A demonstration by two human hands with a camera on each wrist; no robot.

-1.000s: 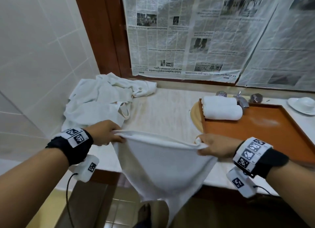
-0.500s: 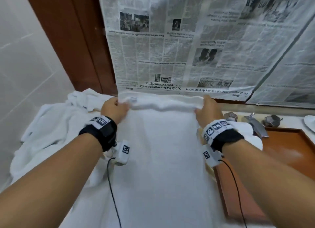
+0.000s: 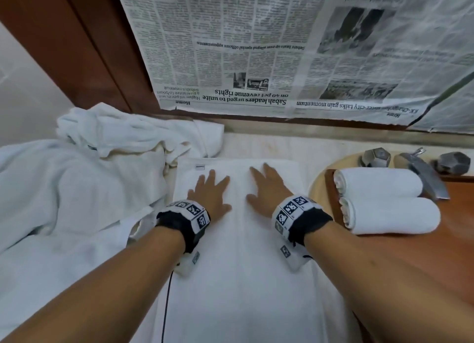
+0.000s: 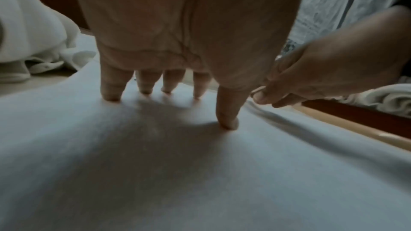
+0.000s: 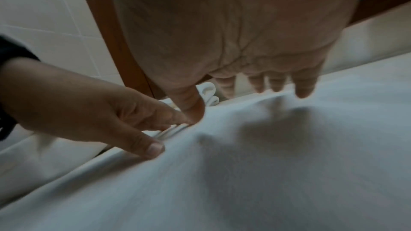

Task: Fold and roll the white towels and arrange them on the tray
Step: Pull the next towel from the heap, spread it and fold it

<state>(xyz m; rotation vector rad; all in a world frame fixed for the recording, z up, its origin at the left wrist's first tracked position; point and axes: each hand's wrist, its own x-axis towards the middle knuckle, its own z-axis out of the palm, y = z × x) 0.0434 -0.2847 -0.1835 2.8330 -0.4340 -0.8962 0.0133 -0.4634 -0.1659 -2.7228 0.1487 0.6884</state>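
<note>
A second ago I was holding this towel [image 3: 241, 253] in the air by its top edge; now it lies flat along the counter [image 3: 259, 147] in front of me, and I have let go of it. My left hand [image 3: 211, 197] and my right hand [image 3: 266, 189] rest side by side on its far end, fingers straight and a little spread, only pressing, not gripping anything. From my left wrist I see my fingertips [image 4: 111, 97] dent the cloth softly. I think this means the spreading is done and I am smoothing before the first fold. The towel is thick white terry, matte and soft, a long rectangle with a small label at the far left corner. On my right, 2 rolled towels [image 3: 384, 201] lie already on the tray [image 3: 423, 260], which is smooth reddish-brown wood with a raised rim. On my left a heap of loose towels [image 3: 84, 178] waits, wrinkled and shapeless. Behind, newspaper [image 3: 282, 47] covers the wall.
</note>
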